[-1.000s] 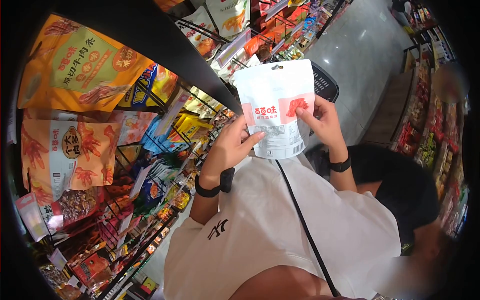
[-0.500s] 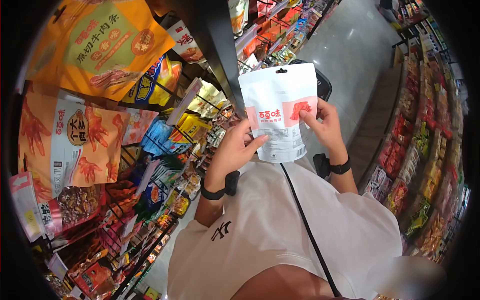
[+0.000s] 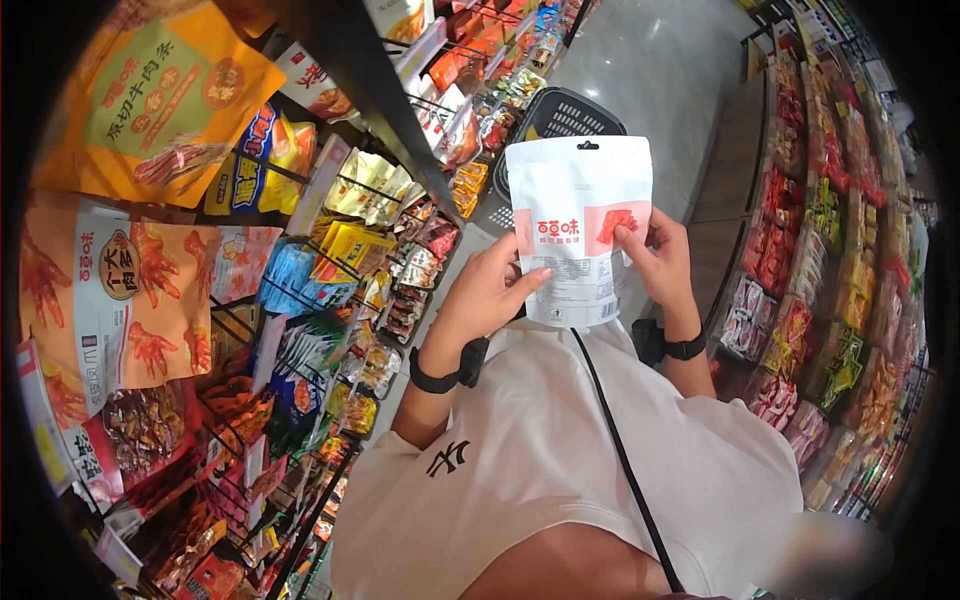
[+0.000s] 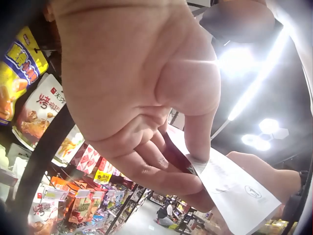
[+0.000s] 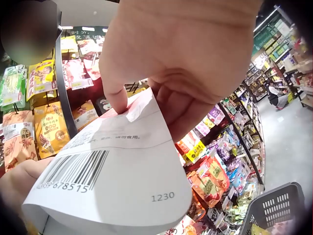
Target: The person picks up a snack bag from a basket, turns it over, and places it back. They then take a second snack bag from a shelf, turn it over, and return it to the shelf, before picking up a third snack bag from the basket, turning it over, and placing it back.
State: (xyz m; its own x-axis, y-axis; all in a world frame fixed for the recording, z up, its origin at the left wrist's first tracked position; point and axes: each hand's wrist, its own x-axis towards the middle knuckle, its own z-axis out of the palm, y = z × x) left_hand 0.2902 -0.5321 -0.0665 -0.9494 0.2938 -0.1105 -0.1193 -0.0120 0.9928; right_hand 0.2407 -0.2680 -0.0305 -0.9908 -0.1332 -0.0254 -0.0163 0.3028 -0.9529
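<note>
A white snack pouch with a pink band and a hang hole at its top stands upright before the person's chest, its printed back turned to the head camera. My left hand pinches its lower left edge, thumb on the near face and fingers behind. On the other edge, slightly higher, my right hand pinches it the same way, the thumb over the red picture. In the right wrist view the pouch's bottom shows a barcode and the number 1230. The left wrist view catches the pouch between thumb and curled fingers.
Racks of hanging snack bags line the left, with an orange pouch and a chicken-feet pouch closest. A dark shopping basket stands on the aisle floor beyond the hands. Tiered snack shelves run along the right.
The head view has shifted, so the pouch and hands sit further right and the basket shows more fully. Someone in dark clothing at the right has left view. Both hands keep their hold.
</note>
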